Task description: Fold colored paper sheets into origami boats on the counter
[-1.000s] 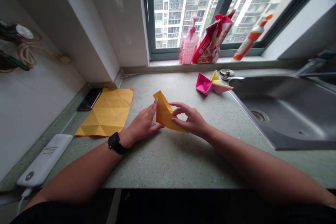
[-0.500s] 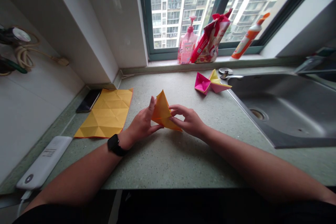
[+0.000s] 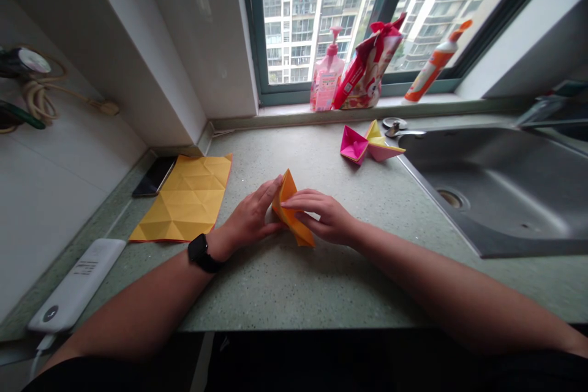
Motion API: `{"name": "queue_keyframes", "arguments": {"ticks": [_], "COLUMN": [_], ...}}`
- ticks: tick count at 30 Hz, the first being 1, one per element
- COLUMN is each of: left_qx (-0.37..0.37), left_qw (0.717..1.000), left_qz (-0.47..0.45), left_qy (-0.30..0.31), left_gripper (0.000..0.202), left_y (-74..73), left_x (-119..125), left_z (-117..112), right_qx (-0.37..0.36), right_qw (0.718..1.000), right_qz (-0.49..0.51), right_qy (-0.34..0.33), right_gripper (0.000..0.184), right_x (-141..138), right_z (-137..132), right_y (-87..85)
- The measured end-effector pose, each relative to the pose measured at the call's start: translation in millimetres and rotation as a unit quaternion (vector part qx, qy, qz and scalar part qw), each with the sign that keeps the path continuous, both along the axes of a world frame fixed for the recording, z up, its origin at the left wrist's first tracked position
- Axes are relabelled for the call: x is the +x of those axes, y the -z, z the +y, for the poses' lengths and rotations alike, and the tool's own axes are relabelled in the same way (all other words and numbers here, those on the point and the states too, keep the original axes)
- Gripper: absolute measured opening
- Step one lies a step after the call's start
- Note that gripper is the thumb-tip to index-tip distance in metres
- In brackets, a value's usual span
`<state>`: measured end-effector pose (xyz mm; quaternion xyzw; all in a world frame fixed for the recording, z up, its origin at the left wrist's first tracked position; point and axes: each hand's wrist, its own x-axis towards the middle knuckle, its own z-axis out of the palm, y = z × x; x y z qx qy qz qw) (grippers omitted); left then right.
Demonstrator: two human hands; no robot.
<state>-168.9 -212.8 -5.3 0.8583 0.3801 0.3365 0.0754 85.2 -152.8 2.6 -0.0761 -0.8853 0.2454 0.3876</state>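
Note:
An orange folded origami paper (image 3: pixel 293 220) is held between my two hands just over the middle of the counter. My left hand (image 3: pixel 252 211) grips its left side, fingertips near the upper point and thumb low at its edge. From the right, my right hand (image 3: pixel 328 215) has its fingers laid over the front face of the paper, with the thumb under them. Left of my hands lies a creased yellow-orange sheet (image 3: pixel 190 199). Farther back stand a magenta folded paper piece (image 3: pixel 353 146) and a yellow-and-pink one (image 3: pixel 383 150), side by side.
A steel sink (image 3: pixel 505 190) fills the counter's right side. A phone (image 3: pixel 154 177) and a white power bank (image 3: pixel 80 285) with a cable lie at the left. On the windowsill stand a pink pump bottle (image 3: pixel 327 79), a red bag (image 3: pixel 372 67) and an orange-and-white bottle (image 3: pixel 432 70).
The orange paper has turned and narrowed, its top point a little lower. My right hand's fingers have moved left across its face, and my left fingers have come in against it.

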Motion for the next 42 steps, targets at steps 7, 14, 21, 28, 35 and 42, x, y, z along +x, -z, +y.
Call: {"name": "queue_keyframes", "arguments": {"ticks": [7,14,21,28,35,42], "left_qx": [0.010,-0.028,-0.042,-0.065,-0.064,-0.035], "left_qw": [0.999,0.999,0.998,0.995,0.995,0.996], "left_qz": [-0.022,-0.015,-0.047,-0.069,-0.074,-0.079], "left_qy": [0.024,0.020,0.025,0.020,0.014,-0.019], "left_gripper": [0.125,0.113,0.098,0.096,0.088,0.066], "left_y": [-1.1,-8.1,-10.6,-10.1,-7.2,-6.6], "left_x": [1.1,4.4,6.9,6.1,2.8,2.5], "left_z": [0.3,-4.7,-5.9,-6.9,-4.3,0.8], "right_qx": [0.124,0.144,0.049,0.066,0.072,0.017], "right_qw": [0.988,0.975,0.980,0.963,0.957,0.958], "right_qz": [-0.032,-0.067,-0.147,-0.221,-0.208,-0.199], "right_qy": [0.090,0.158,0.127,0.138,0.189,0.205], "right_gripper": [0.034,0.033,0.028,0.020,0.020,0.034], "right_x": [3.9,3.7,-0.2,-1.2,0.8,1.0], "right_z": [-0.4,-5.4,-7.9,-10.2,-3.2,0.4], "right_y": [4.2,1.6,7.9,1.8,9.5,16.6]}}
